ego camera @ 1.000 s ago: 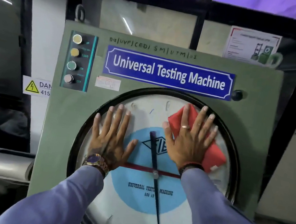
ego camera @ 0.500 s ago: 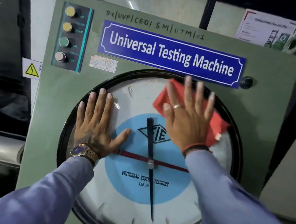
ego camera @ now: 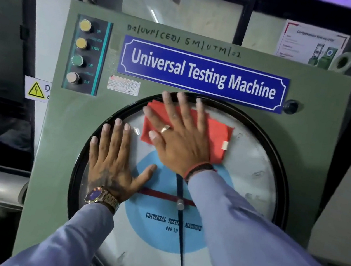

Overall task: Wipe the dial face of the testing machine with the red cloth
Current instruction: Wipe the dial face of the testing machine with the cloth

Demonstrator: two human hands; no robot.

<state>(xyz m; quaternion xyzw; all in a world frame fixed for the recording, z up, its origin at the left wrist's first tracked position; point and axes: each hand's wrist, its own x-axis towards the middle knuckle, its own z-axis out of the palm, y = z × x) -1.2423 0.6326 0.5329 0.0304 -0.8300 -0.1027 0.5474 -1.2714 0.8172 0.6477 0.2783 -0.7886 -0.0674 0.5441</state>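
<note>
Dial face [ego camera: 255, 159] of the testing machine [ego camera: 318, 155] fills the lower front of the green cabinet, a round glass-covered plate inside a black rim [ego camera: 286, 180], upright and facing the person. Going from the left, a column of push buttons [ego camera: 80, 51] sits on a dark strip at the cabinet's upper corner, well apart from the work. Below and to the right of them the left hand [ego camera: 114, 166] lies flat on the left part of the glass, fingers [ego camera: 116, 132] spread and straight, holding nothing; it looks placed there as a brace, steadying the person against the cabinet while the other arm does the rubbing. A wristwatch [ego camera: 101, 197] shows at its cuff. Next comes the black pointer [ego camera: 178, 237], hanging down from the hub behind the glass, so the hands cannot disturb it. Above it the right hand [ego camera: 180, 140] presses the red cloth [ego camera: 218, 135] flat onto the upper part of the glass, just under the blue nameplate [ego camera: 202, 72]. Its fingers are splayed wide rather than curled, pinning the cloth by palm pressure, which I judge spreads the push over a broad patch. Fingertips reach the top of the rim. The cloth's right edge sticks out past the palm, a small pale tag on it. The lower and right parts of the glass lie outside the cloth and, I would guess, remain to be wiped.
</note>
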